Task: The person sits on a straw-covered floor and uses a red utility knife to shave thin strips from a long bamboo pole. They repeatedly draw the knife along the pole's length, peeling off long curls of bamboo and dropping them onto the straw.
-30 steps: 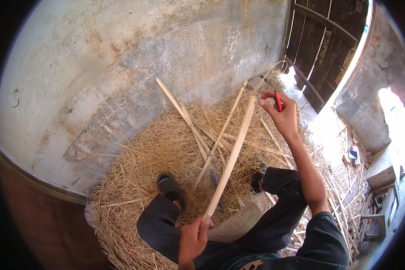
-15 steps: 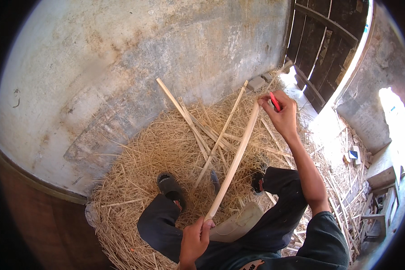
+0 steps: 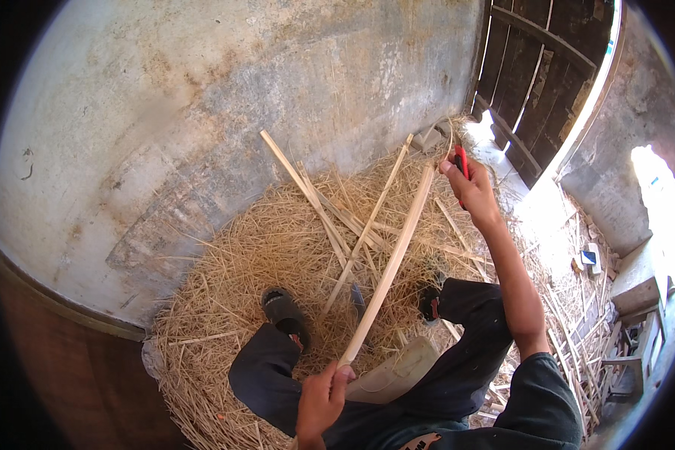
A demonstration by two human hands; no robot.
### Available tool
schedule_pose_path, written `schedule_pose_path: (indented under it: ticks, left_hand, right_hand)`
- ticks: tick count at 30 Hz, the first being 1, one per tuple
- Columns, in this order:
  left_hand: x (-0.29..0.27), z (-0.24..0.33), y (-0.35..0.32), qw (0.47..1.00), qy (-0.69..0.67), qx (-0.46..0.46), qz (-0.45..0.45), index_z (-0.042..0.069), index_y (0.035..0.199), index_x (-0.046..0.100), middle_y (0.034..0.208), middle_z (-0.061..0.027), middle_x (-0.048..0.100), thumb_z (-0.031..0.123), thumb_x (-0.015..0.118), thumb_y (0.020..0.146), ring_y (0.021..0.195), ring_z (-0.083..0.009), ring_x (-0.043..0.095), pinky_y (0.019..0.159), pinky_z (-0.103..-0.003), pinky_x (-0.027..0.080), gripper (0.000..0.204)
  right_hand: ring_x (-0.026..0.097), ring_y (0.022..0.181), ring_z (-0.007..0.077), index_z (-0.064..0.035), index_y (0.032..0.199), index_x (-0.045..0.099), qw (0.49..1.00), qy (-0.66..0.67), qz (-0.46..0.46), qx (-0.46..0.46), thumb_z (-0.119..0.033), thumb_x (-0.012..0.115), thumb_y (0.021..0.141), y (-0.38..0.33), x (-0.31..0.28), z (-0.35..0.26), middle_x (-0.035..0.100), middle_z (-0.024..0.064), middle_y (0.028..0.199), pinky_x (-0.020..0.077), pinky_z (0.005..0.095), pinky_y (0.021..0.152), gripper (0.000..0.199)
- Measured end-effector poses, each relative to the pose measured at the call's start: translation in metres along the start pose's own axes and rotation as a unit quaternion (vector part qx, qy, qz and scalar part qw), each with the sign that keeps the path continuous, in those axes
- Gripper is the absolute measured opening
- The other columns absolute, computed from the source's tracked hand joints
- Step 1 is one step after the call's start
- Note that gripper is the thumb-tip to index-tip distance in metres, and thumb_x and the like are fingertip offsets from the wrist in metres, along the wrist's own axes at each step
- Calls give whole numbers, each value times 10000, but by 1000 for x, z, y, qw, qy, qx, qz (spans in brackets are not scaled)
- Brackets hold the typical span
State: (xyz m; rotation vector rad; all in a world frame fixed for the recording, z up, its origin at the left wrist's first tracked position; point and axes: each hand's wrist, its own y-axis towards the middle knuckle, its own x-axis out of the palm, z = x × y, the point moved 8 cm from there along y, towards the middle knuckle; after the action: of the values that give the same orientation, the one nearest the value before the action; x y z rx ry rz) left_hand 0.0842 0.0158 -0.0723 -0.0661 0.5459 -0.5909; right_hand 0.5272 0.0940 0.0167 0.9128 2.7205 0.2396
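My left hand [image 3: 323, 397] is closed round the near end of a long pale strip of split wood or bamboo [image 3: 392, 267]. The strip slants up and away to the right. Just beyond its far end is my right hand [image 3: 470, 182], fingers wrapped round a red and black tool that looks like a utility knife [image 3: 461, 163]. A thin pale sliver [image 3: 451, 135] curls up by those fingertips; whether it is still joined to the strip I cannot tell. Beneath the strip, between my legs, lies a pale curved board or container [image 3: 401, 371], partly hidden.
Shavings [image 3: 225, 300] cover the floor thickly. Several loose strips [image 3: 379, 206] lie crossed ahead, two leaning near the stained wall [image 3: 225, 97]. A dark blade-like object [image 3: 358, 300] lies between my sandalled feet. Back right stands a plank door [image 3: 532, 82]; a block [image 3: 427, 139] sits near it.
My right hand has moved slightly up and away from the strip's far end, turning the red tool more upright. A curled sliver now shows there. My left hand has shifted slightly down and left.
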Motion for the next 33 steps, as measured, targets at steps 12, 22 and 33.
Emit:
schedule_pose_path:
  ticks: [12,22,33]
  left_hand:
    - [-2,-19,4,958,-265,-104,-41,6,918,640,619,53,411,301,493,1176,560,-64,419,537,-267,391,419]
    - [-6,12,16,942,-328,-56,-39,5,968,622,648,46,418,264,470,1173,571,-57,387,537,-263,346,363]
    - [-18,48,25,954,-300,-8,-3,26,1011,623,718,32,472,274,470,1173,613,-57,419,555,-254,364,334]
  right_hand:
    - [663,777,95,-9,1066,738,995,-37,-92,-8,-119,748,962,2,10,20,787,75,928,530,280,734,152]
    - [745,792,202,-9,1101,783,948,-247,-198,-45,-215,881,864,-27,48,24,769,104,822,572,361,781,329]
    - [748,819,250,-44,1206,749,945,-288,-152,-45,-411,784,981,-51,64,-22,730,120,801,550,429,721,432]
